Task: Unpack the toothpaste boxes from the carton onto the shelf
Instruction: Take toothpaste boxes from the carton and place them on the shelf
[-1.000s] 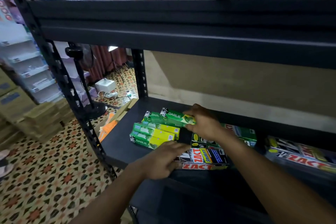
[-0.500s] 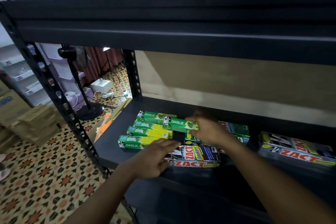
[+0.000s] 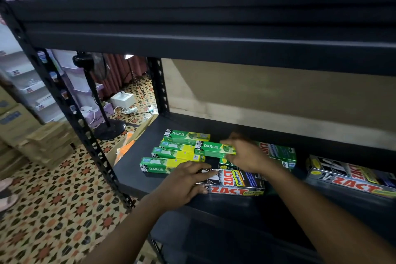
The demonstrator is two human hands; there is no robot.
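Dark shelf [image 3: 137, 163], toothpaste boxes [image 3: 171, 153] flat.

Only the person's two arms show. The left hand [image 3: 182, 184] and the right hand [image 3: 246, 156] are bare, and so are both wrists. The left forearm [image 3: 128, 231] is bare along all of its visible length, down to the bottom edge of the picture. The right forearm [image 3: 321, 221] is likewise bare out to the lower right corner. The wide lens makes each forearm look thicker the nearer it lies to the camera. The left fingers [image 3: 197, 167] are sharp enough to tell apart; the right hand's are blurred. Whether a sleeve starts higher up cannot be told.
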